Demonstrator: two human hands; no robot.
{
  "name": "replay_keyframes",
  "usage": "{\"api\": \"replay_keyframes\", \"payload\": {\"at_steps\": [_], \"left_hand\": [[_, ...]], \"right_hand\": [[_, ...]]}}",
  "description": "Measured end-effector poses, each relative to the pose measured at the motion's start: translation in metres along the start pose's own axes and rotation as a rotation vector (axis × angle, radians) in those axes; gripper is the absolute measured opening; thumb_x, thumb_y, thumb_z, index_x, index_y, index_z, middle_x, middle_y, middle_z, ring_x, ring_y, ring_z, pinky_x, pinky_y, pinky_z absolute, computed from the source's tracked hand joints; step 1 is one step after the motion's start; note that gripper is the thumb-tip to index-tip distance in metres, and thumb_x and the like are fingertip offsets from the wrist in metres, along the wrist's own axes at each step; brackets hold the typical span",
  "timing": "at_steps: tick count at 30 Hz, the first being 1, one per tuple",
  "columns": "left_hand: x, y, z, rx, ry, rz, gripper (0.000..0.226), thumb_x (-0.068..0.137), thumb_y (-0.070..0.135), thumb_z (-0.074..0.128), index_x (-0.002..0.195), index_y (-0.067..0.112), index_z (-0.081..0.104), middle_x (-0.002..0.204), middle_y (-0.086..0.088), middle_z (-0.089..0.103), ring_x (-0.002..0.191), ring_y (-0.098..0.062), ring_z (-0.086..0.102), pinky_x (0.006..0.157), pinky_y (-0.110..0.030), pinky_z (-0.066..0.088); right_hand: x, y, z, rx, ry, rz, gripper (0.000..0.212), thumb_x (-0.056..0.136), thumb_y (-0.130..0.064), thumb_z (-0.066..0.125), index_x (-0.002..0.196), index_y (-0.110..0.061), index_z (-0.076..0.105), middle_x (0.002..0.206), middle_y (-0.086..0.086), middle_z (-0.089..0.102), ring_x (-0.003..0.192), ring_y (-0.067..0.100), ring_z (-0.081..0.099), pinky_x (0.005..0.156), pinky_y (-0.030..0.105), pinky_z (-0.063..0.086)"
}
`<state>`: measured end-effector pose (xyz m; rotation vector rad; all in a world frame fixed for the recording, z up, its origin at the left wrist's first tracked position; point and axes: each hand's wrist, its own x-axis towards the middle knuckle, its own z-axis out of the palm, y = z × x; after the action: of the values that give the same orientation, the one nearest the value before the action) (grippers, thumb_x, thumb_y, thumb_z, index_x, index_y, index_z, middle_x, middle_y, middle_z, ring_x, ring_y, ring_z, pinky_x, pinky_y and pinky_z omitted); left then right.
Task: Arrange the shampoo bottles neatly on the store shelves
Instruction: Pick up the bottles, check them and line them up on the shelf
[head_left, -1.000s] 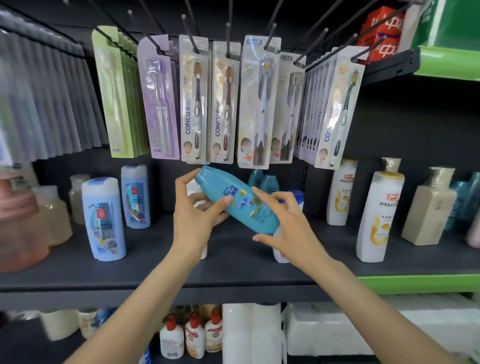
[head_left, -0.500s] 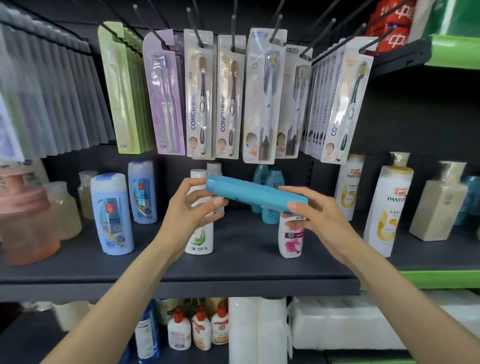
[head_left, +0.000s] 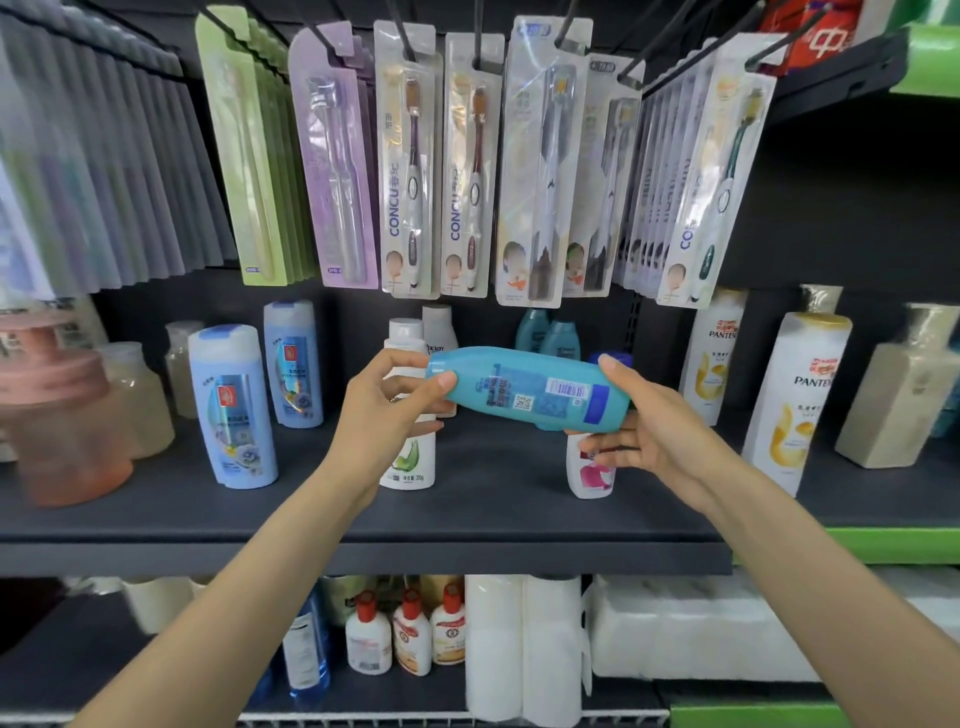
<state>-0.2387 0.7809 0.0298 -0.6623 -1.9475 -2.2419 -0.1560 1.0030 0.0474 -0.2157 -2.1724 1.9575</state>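
Note:
I hold a teal shampoo bottle (head_left: 524, 388) sideways above the dark shelf (head_left: 363, 525), its back label with barcode facing me. My left hand (head_left: 387, 415) grips its cap end; my right hand (head_left: 649, 421) grips its base end. Behind it stand a white bottle with a green leaf (head_left: 410, 457), a white and pink bottle (head_left: 592, 473) and two teal bottles (head_left: 548, 332) at the back. Two light blue bottles (head_left: 234, 405) stand to the left, white Pantene bottles (head_left: 789, 405) to the right.
Toothbrush packs (head_left: 467, 166) hang on hooks just above the shelf. A pink pump jar (head_left: 57, 415) and beige bottles (head_left: 135, 395) stand at the far left, a beige square bottle (head_left: 898, 395) at the right. Below are small white bottles (head_left: 410, 634) and paper rolls (head_left: 519, 649).
The teal bottle went from tilted to nearly level and turned about its long axis, so its back label now faces me. Both hands stayed on it.

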Motion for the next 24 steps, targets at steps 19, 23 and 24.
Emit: {"api": "replay_keyframes", "payload": {"at_steps": [19,23,24], "left_hand": [[0.006,0.01,0.009,-0.246,-0.025,0.061,0.036,0.076,0.015,0.068,0.11,0.021,0.058,0.108,-0.013,0.068,0.097,-0.021,0.069,0.078,-0.033,0.058],[0.012,0.012,0.028,-0.191,0.08,0.089,0.032,0.082,0.002,0.068,0.104,0.02,0.054,0.099,-0.011,0.067,0.083,-0.013,0.071,0.066,-0.024,0.057],[0.013,0.012,0.032,-0.174,0.1,0.102,0.033,0.081,0.001,0.069,0.101,0.022,0.054,0.098,-0.01,0.066,0.081,-0.013,0.071,0.065,-0.023,0.057]], "right_hand": [[0.003,0.005,0.0,-0.419,0.068,-0.571,0.046,0.068,-0.012,0.082,0.103,-0.033,0.06,0.113,-0.013,0.059,0.105,0.002,0.057,0.082,0.021,0.051],[0.011,0.014,0.004,-0.579,0.134,-0.691,0.05,0.064,-0.012,0.083,0.099,-0.034,0.056,0.115,-0.013,0.051,0.107,-0.001,0.051,0.09,0.024,0.046],[0.014,0.016,0.005,-0.601,0.145,-0.699,0.05,0.064,-0.011,0.083,0.101,-0.032,0.056,0.115,-0.011,0.05,0.107,0.002,0.051,0.092,0.025,0.045]]}}
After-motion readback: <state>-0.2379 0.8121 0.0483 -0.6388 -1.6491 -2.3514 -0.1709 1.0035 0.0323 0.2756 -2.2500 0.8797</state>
